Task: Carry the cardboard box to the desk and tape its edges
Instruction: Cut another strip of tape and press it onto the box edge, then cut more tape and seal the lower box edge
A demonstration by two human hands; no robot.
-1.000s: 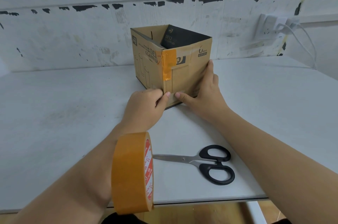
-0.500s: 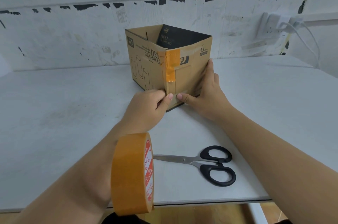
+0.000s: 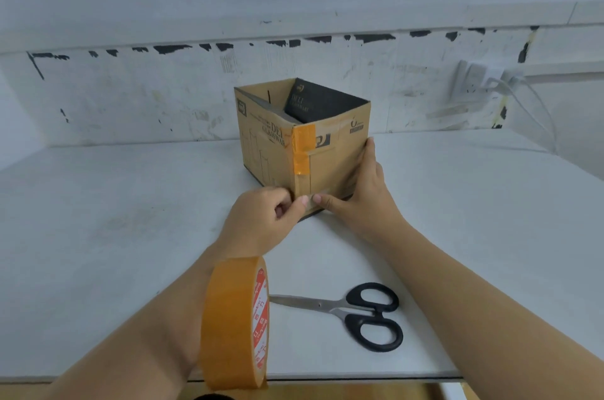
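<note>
One cardboard box (image 3: pixel 277 151) stands upright on the white desk (image 3: pixel 114 236), near the middle and toward the back wall (image 3: pixel 130 99), with one vertical corner turned to the camera. The box is brown, open at the top, and printed with dark lettering and outline drawings on its left face. A dark flat item (image 3: pixel 313 104) leans inside it against the far right wall. One strip of orange tape (image 3: pixel 302 151) runs down the upper part of the near corner and wraps onto both faces; below it a paler strip continues to the bottom edge.

Two hands are in view. The left hand (image 3: pixel 261 220) is curled, its thumb tip pressing on the box's near corner at the bottom. The right hand (image 3: pixel 362 187) lies flat and spread against the right face, thumb tip pressing beside the left thumb; it grasps nothing.

One roll of orange tape (image 3: pixel 233 323) with a red-and-white printed core hangs around the left forearm like a bracelet. One pair of black-handled scissors (image 3: pixel 353 311) lies closed on the desk near the front edge, blades pointing toward the roll, between the two forearms. One white wall socket (image 3: pixel 470 82) with a plug and cable sits on the wall at the right.
</note>
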